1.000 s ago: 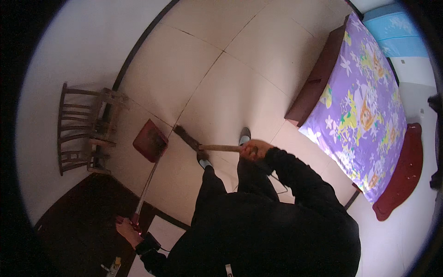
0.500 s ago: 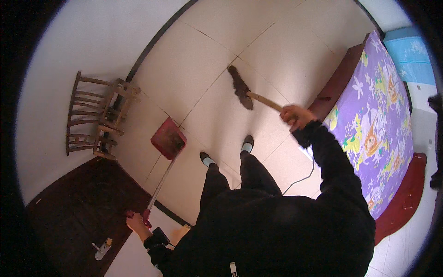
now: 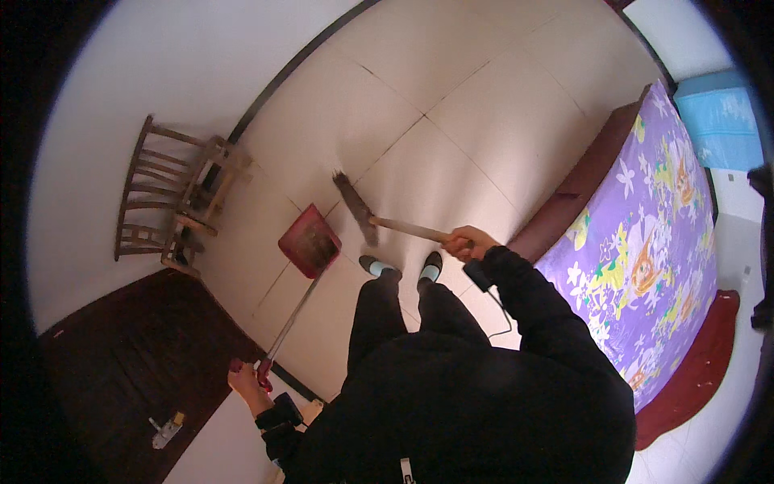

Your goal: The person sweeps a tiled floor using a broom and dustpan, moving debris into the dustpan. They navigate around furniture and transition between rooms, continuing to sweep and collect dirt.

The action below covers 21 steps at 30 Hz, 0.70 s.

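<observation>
My right hand (image 3: 470, 243) is wrapped round the pale wooden handle of a broom (image 3: 409, 229). The broom's dark brown bristle head (image 3: 355, 208) hangs at or just above the tiles, to the left of that hand and ahead of my feet. At the lower left, my left hand (image 3: 249, 381) grips the red end of a dustpan's long metal handle. The red dustpan (image 3: 310, 242) rests on the floor with its pan left of the broom head, a short gap between them. Greyish dirt seems to lie inside the pan.
Wooden chairs (image 3: 173, 189) stand by the wall on the left. A dark brown tabletop (image 3: 137, 355) below them bears a small white object (image 3: 167, 430). To the right is a bed (image 3: 645, 242) with a purple floral sheet. Pale tiles (image 3: 451, 73) stretch ahead.
My right hand has swung the broom left and nearer, bringing its head close to the dustpan. The dustpan and my left hand have shifted slightly right in the picture; the view has moved a little too.
</observation>
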{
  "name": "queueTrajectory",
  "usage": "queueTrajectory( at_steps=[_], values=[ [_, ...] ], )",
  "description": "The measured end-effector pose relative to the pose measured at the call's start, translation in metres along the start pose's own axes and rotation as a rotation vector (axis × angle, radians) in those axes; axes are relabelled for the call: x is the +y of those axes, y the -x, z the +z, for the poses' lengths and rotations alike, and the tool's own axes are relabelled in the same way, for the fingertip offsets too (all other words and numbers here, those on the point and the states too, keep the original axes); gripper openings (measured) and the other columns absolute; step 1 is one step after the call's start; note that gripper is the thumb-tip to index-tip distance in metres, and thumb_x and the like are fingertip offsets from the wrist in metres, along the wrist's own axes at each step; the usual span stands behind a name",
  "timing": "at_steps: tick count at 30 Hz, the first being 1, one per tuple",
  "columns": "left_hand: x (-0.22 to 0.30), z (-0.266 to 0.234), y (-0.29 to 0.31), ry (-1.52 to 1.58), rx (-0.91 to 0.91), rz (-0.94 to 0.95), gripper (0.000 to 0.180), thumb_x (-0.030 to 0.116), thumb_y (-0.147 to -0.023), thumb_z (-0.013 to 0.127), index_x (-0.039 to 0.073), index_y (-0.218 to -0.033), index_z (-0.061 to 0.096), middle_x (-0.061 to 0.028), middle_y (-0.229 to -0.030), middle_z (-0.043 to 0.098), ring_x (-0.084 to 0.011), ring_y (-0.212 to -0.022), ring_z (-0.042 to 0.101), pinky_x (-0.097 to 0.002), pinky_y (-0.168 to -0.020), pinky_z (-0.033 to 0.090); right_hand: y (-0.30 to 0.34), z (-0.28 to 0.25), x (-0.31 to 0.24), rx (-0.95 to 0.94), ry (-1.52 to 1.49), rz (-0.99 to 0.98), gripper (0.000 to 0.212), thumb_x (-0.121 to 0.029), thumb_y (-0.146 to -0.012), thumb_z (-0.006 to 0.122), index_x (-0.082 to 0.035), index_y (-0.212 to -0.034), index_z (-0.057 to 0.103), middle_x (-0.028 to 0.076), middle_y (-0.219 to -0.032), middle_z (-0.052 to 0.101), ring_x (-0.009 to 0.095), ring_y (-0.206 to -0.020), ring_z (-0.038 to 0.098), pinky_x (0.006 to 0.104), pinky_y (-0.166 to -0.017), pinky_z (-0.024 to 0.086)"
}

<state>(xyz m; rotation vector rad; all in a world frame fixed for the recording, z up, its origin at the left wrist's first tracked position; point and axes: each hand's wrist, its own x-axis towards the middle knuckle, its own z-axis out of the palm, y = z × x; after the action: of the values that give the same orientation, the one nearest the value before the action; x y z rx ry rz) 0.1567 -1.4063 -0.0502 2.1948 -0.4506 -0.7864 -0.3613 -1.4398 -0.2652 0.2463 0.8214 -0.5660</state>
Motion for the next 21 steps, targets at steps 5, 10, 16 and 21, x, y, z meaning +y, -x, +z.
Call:
queueTrajectory(
  at_steps=[5, 10, 16, 21],
  values=[
    [0.010, -0.001, -0.037, -0.156, 0.026, 0.034, 0.015, -0.004, -0.073, 0.051, 0.000, -0.087, 0.051, -0.0077, -0.072, 0.050, -0.0223, -0.053, 0.060, -0.0300, -0.036, 0.048, 0.066, -0.031, -0.034, -0.060, -0.247, -0.115, 0.031, -0.009, -0.082, 0.049, 0.017, -0.098, 0.047, -0.005, -0.061, 0.035, 0.003, -0.048, 0.036, 0.0148, -0.038, 0.024],
    [0.022, 0.010, -0.058, -0.426, -0.071, -0.028, 0.025, -0.004, -0.073, 0.052, -0.007, -0.097, 0.052, -0.0124, -0.090, 0.057, -0.0230, -0.064, 0.062, -0.0283, -0.050, 0.057, 0.083, 0.031, -0.081, 0.253, -0.136, -0.101, 0.012, -0.010, -0.085, 0.046, 0.002, -0.086, 0.042, -0.002, -0.062, 0.043, 0.001, -0.041, 0.036, 0.0166, -0.031, 0.025],
    [-0.017, 0.009, -0.092, -0.361, -0.001, 0.026, 0.028, -0.003, -0.069, 0.055, -0.007, -0.096, 0.056, -0.0145, -0.089, 0.059, -0.0206, -0.075, 0.061, -0.0302, -0.056, 0.056, -0.005, 0.141, -0.037, 0.391, 0.338, -0.159, 0.015, -0.009, -0.086, 0.048, -0.007, -0.074, 0.039, -0.001, -0.055, 0.040, 0.009, -0.044, 0.036, 0.0241, -0.039, 0.028],
    [-0.043, -0.011, -0.104, -0.427, -0.026, 0.091, 0.026, -0.003, -0.068, 0.056, -0.007, -0.093, 0.055, -0.0140, -0.088, 0.059, -0.0208, -0.079, 0.060, -0.0294, -0.062, 0.055, -0.072, 0.209, -0.050, 0.084, 0.309, -0.072, 0.015, -0.010, -0.088, 0.048, -0.010, -0.077, 0.038, -0.006, -0.051, 0.033, 0.007, -0.043, 0.032, 0.0226, -0.039, 0.027]
  ],
)
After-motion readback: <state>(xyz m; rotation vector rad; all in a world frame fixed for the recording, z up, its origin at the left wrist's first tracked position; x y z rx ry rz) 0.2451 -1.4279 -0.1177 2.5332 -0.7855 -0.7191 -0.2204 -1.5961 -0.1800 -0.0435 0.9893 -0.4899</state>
